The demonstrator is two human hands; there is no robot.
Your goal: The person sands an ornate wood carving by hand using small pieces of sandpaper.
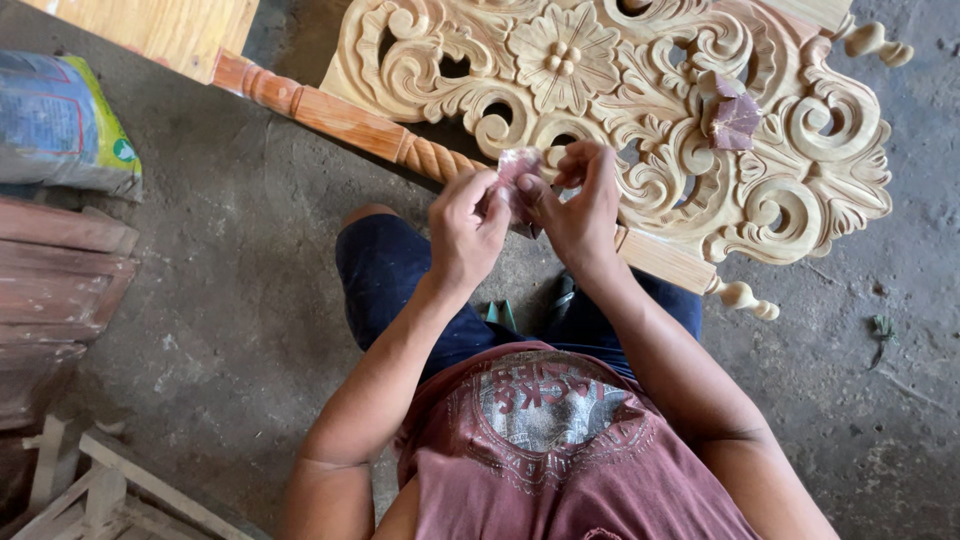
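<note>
- one carved wooden panel [640, 120] is seen lying on the grey concrete floor [230, 300], pale, pierced with scrolls and a flower at its centre; a turned post [340, 115] runs along its near edge.
- one stack of reddish boards [55, 290] is seen at the left edge, and one pale wooden frame [90, 490] at the bottom left.
- one plastic bag [60, 120] is laid at the upper left — grey-blue with a green side and a small round label.
- two pieces of sandpaper are counted: one pinkish piece [520, 165] is pinched between both hands above the post, and one crumpled darker piece [732, 118] is left on the carving.
- the left hand [468, 228] is closed on the pinkish piece; the right hand [578, 205] is closed on it too — fingertips meeting.
</note>
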